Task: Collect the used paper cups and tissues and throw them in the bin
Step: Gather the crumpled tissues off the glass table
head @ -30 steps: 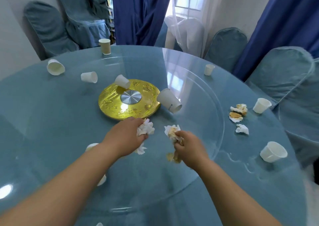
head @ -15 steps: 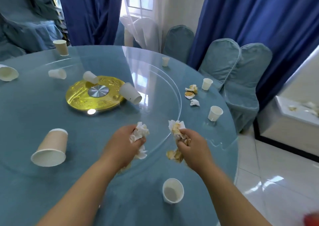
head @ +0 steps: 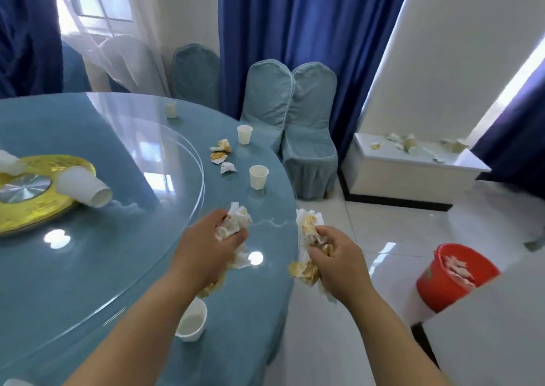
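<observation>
The left hand is hovering over the table near its edge. Its fingers are clamping round a white wad, which is bulging out above the thumb and below the palm. The right hand is hanging just past the table's edge, over the floor. Its fingers are curling tight on stained tissues, with yellow-brown scraps sticking out under the fist.

The bin, a red bucket, is standing on the floor to the right, well apart from both hands, with some paper lying in it.

On the table, a near cup is sitting mouth up just beside the left forearm. A mid cup and a far cup are standing upright near the edge. Loose tissues are lying beside these two, toward the table's middle. A tipped cup is lying on its side, resting partly on the gold disc.
</observation>
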A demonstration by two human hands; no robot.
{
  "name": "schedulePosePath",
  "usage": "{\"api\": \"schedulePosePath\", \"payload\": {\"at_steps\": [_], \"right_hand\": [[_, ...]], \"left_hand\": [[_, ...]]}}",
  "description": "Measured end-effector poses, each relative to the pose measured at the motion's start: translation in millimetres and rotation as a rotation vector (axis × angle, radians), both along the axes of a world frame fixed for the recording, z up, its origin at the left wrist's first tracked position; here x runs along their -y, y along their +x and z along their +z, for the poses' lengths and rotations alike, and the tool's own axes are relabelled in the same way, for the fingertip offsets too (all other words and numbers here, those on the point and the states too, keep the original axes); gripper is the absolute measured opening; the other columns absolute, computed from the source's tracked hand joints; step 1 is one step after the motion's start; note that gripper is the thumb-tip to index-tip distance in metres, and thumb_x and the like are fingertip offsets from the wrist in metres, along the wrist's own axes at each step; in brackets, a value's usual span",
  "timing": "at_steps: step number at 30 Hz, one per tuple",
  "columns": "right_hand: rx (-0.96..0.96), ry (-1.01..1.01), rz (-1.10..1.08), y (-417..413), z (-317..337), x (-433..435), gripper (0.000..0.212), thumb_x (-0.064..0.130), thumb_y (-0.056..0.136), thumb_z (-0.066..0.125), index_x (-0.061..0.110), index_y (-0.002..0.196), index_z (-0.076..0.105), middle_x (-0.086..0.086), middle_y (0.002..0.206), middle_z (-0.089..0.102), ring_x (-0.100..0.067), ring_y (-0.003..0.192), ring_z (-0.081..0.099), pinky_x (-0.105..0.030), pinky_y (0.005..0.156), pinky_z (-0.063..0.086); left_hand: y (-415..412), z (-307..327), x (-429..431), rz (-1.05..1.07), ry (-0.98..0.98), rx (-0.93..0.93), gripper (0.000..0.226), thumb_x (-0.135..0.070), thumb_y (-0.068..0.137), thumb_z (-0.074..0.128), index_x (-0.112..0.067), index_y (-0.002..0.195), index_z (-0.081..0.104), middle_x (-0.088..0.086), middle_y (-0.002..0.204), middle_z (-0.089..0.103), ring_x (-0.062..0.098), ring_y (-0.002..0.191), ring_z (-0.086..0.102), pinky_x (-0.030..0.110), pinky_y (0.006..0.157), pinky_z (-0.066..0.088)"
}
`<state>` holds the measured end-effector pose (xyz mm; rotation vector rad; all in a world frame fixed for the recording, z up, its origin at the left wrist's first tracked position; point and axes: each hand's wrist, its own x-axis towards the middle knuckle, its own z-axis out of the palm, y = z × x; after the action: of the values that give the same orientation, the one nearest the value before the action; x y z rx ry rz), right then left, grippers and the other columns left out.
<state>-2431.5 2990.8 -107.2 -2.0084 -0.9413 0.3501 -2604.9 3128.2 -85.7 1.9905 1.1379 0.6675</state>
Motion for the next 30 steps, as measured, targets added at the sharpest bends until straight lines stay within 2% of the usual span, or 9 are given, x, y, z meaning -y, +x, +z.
{"api": "schedulePosePath", "payload": {"at_steps": [4, 7, 11, 13, 17, 20, 25, 30], "right_hand": [[-0.014, 0.047, -0.068, 65.8, 3.1, 30.1, 0.028, 0.017, 0.09, 0.062, 0.015, 0.118, 0.063, 0.003, 0.098, 0.063, -0.003, 0.082, 0.057, -0.006, 0.06, 0.044], [0.008, 0.06, -0.105, 124.2, 4.2, 49.8, 0.026, 0.015, 0.09, 0.062, 0.014, 0.117, 0.063, 0.003, 0.097, 0.062, -0.003, 0.081, 0.057, -0.002, 0.062, 0.042], [0.012, 0.055, -0.16, 196.1, 4.6, 75.8, 0.026, 0.015, 0.09, 0.061, 0.016, 0.117, 0.062, 0.004, 0.097, 0.061, -0.005, 0.084, 0.057, -0.004, 0.063, 0.043], [-0.009, 0.044, -0.19, 227.2, 3.2, 87.3, 0.027, 0.016, 0.091, 0.06, 0.017, 0.118, 0.061, 0.006, 0.097, 0.06, -0.005, 0.086, 0.057, -0.007, 0.063, 0.045], [-0.04, 0.011, -0.258, 282.9, -4.4, 102.9, 0.029, 0.021, 0.091, 0.061, 0.018, 0.12, 0.061, 0.004, 0.101, 0.061, -0.009, 0.091, 0.059, -0.024, 0.078, 0.052], [-0.07, -0.009, -0.301, 319.2, -9.9, 106.0, 0.028, 0.024, 0.091, 0.06, 0.02, 0.119, 0.061, 0.005, 0.103, 0.061, -0.006, 0.091, 0.058, -0.02, 0.074, 0.05], [-0.15, -0.016, -0.373, 379.5, -13.2, 92.2, 0.03, 0.025, 0.092, 0.059, 0.025, 0.122, 0.057, 0.01, 0.107, 0.06, 0.0, 0.089, 0.058, -0.01, 0.063, 0.045], [-0.149, -0.046, -0.473, 444.5, -11.1, 65.4, 0.032, 0.028, 0.093, 0.059, 0.03, 0.124, 0.056, 0.01, 0.108, 0.06, -0.001, 0.089, 0.058, -0.013, 0.063, 0.043]], "left_hand": [[72.2, 3.6, 16.9, -0.063, -0.025, 0.027, 0.014, -0.035, 0.084, 0.067, -0.032, 0.083, 0.054, -0.01, 0.078, 0.059, 0.004, 0.069, 0.053, 0.021, 0.056, 0.035], [134.3, 4.5, 29.9, -0.106, -0.013, 0.038, 0.014, -0.036, 0.085, 0.066, -0.032, 0.093, 0.055, -0.014, 0.082, 0.058, 0.007, 0.075, 0.054, 0.019, 0.06, 0.035], [214.9, 5.2, 47.2, -0.161, -0.002, 0.054, 0.015, -0.033, 0.086, 0.066, -0.031, 0.091, 0.053, -0.015, 0.079, 0.055, 0.002, 0.072, 0.05, 0.014, 0.062, 0.035], [250.6, 3.8, 52.7, -0.189, -0.003, 0.049, 0.014, -0.033, 0.085, 0.066, -0.028, 0.091, 0.055, -0.013, 0.077, 0.057, 0.004, 0.072, 0.052, 0.016, 0.062, 0.037], [313.0, -1.4, 60.4, -0.235, -0.042, 0.046, 0.014, -0.034, 0.083, 0.067, -0.034, 0.081, 0.053, -0.008, 0.075, 0.06, 0.009, 0.07, 0.055, 0.022, 0.058, 0.039], [354.9, -0.8, 60.5, -0.288, -0.065, 0.055, 0.014, -0.031, 0.084, 0.067, -0.034, 0.081, 0.055, -0.009, 0.073, 0.06, 0.004, 0.067, 0.055, 0.019, 0.056, 0.035], [430.4, 0.6, 35.0, -0.374, -0.05, 0.026, 0.016, -0.035, 0.086, 0.065, -0.035, 0.08, 0.051, -0.01, 0.076, 0.061, 0.006, 0.069, 0.055, 0.02, 0.058, 0.039], [513.4, -1.1, -4.8, -0.445, -0.089, 0.031, 0.01, -0.034, 0.084, 0.066, -0.031, 0.088, 0.058, -0.007, 0.076, 0.063, 0.007, 0.069, 0.057, 0.023, 0.058, 0.039]]}}
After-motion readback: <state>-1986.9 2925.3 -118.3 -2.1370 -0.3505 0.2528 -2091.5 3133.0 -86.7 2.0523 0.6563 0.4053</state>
